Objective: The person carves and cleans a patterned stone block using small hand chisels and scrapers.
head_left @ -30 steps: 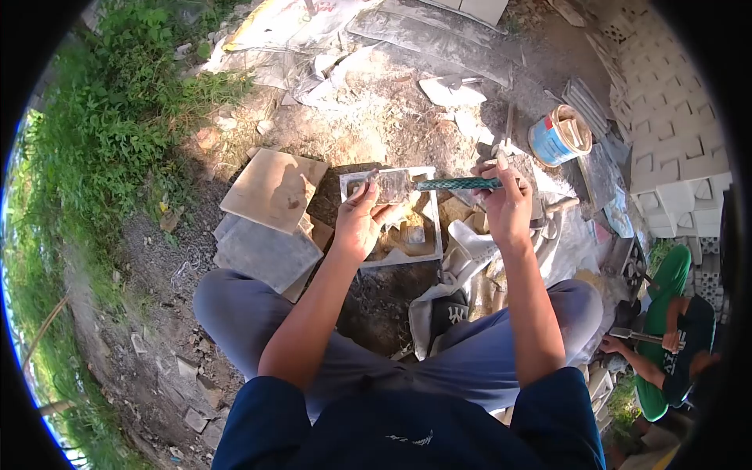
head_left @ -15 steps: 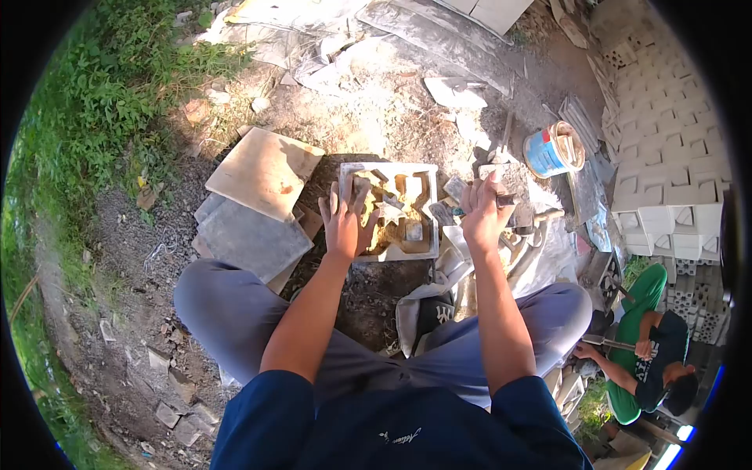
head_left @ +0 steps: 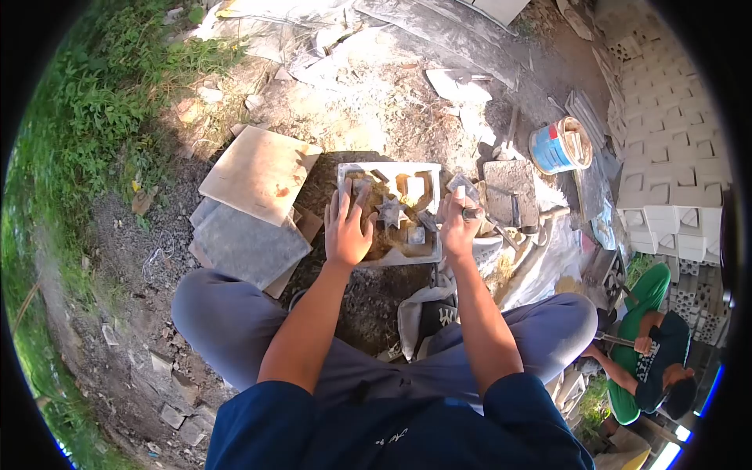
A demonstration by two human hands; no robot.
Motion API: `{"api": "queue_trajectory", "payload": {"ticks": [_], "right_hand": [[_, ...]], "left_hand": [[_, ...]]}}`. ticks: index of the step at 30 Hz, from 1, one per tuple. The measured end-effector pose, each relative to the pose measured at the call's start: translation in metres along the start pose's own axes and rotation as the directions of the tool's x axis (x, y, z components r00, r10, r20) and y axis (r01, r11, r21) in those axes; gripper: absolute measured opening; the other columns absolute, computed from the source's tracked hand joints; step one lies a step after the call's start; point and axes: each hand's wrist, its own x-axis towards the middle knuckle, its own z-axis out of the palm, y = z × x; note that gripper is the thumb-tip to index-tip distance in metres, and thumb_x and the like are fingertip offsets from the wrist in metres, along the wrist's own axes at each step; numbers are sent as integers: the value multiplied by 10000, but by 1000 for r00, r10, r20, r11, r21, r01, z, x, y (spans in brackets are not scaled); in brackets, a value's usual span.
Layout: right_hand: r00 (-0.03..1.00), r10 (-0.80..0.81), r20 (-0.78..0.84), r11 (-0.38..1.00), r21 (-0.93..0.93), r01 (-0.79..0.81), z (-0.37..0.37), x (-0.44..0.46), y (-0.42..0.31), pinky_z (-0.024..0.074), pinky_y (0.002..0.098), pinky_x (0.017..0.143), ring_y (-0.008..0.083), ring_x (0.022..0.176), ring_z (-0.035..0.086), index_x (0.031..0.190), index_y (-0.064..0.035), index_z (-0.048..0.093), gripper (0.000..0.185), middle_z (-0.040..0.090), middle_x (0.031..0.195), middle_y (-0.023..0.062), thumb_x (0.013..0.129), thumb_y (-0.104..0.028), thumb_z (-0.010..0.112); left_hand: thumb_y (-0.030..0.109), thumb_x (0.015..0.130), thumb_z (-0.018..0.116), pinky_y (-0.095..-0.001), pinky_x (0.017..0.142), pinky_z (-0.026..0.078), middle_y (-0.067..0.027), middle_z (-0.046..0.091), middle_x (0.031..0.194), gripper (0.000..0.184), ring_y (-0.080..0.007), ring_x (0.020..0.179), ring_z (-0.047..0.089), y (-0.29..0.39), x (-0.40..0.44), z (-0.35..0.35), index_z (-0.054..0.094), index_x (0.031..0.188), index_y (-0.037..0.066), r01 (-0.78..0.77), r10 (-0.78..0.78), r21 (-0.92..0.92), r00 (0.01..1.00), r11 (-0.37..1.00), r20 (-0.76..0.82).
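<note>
A square pale block [head_left: 435, 196], its recesses yellowish brown and a star shape [head_left: 391, 212] at its centre, lies on the ground before my crossed legs. My left hand [head_left: 347, 233] rests over its left side, open, with the fingers apart. At the right side my right hand [head_left: 459, 225] is closed around a slim hand tool. A dark, blade-like end [head_left: 427, 220] reaches over the block's right edge; its exact kind cannot be made out. The palm hides most of the grip.
Flat boards [head_left: 261, 174] are stacked on the left. A blue and white bucket [head_left: 561, 147] and a grey slab [head_left: 511, 192] stand to the right. Pale blocks [head_left: 666, 149] form a wall at far right. Another person [head_left: 654, 352] sits at lower right holding a long tool.
My right hand has moved left and slightly down, bringing the tool over the block's right edge. My left hand stays on the left side. The light on the block has dimmed.
</note>
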Motion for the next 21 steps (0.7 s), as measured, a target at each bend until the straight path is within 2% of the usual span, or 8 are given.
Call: {"api": "queue_trajectory", "payload": {"ticks": [6, 7, 8, 10, 14, 16, 17, 21], "right_hand": [[989, -105, 101, 993, 71, 98, 11, 3, -28, 236, 260, 441, 43, 497, 335, 603, -66, 371, 475, 397, 552, -50, 1038, -169, 530], [995, -55, 82, 983, -169, 69, 10, -2, -14, 237, 269, 437, 46, 490, 332, 597, -55, 374, 481, 396, 543, -44, 1039, -170, 526], [999, -28, 47, 999, -25, 29, 8, -2, -1, 233, 271, 441, 47, 492, 332, 588, -52, 381, 485, 400, 539, -40, 1041, -162, 517], [999, -8, 41, 1000, 30, 6, 7, 9, -11, 225, 273, 441, 48, 491, 333, 581, -48, 382, 487, 401, 537, -37, 1039, -149, 513], [987, -132, 89, 991, 7, 132, 10, 6, -28, 209, 282, 433, 75, 462, 289, 603, -70, 347, 490, 359, 537, -32, 1058, -178, 494], [991, -114, 74, 980, -157, 124, 8, 0, 2, 206, 282, 436, 75, 463, 274, 610, -60, 361, 482, 350, 528, -32, 1059, -178, 492], [997, -32, 69, 998, -53, 35, 2, 1, 7, 207, 287, 433, 77, 460, 266, 627, -54, 374, 460, 344, 522, -32, 1059, -168, 486], [991, -91, 99, 991, 103, 81, 5, 12, -35, 232, 269, 443, 64, 476, 344, 586, -32, 437, 461, 428, 528, -18, 1029, -139, 503]], "left_hand": [[175, 866, 667, -507, 1114, 363, -127, 265, 1605, 668, -419, 1354, 397, 3, -1, -1, 426, 1489, 208, 38, -38, -44, 999, 998, 10], [164, 862, 666, -506, 1103, 378, -131, 277, 1598, 672, -418, 1344, 406, 2, 0, -1, 425, 1489, 205, 11, -11, -57, 1000, 998, -9], [153, 859, 666, -504, 1092, 392, -134, 288, 1591, 677, -416, 1334, 416, 1, 3, 0, 424, 1489, 203, -21, 19, -69, 999, 997, -30], [141, 857, 664, -499, 1072, 417, -143, 314, 1574, 661, -413, 1317, 430, 2, 6, 0, 440, 1478, 190, -5, 4, -80, 1000, 997, -17], [106, 874, 657, -488, 1064, 420, -174, 299, 1582, 643, -429, 1311, 440, 3, 6, -4, 447, 1475, 197, 31, -30, -109, 1000, 994, 9], [115, 880, 655, -491, 1066, 418, -178, 302, 1579, 637, -432, 1310, 438, 2, 9, -3, 445, 1477, 189, -11, 8, -126, 1000, 992, -22], [110, 878, 652, -494, 1064, 418, -171, 306, 1580, 642, -431, 1304, 444, 3, 8, -3, 439, 1479, 182, 18, -18, -137, 1000, 990, 4], [88, 868, 652, -495, 1056, 422, -157, 302, 1586, 661, -432, 1301, 450, -1, 8, 1, 431, 1483, 185, 43, -42, -82, 999, 996, 14]]}}
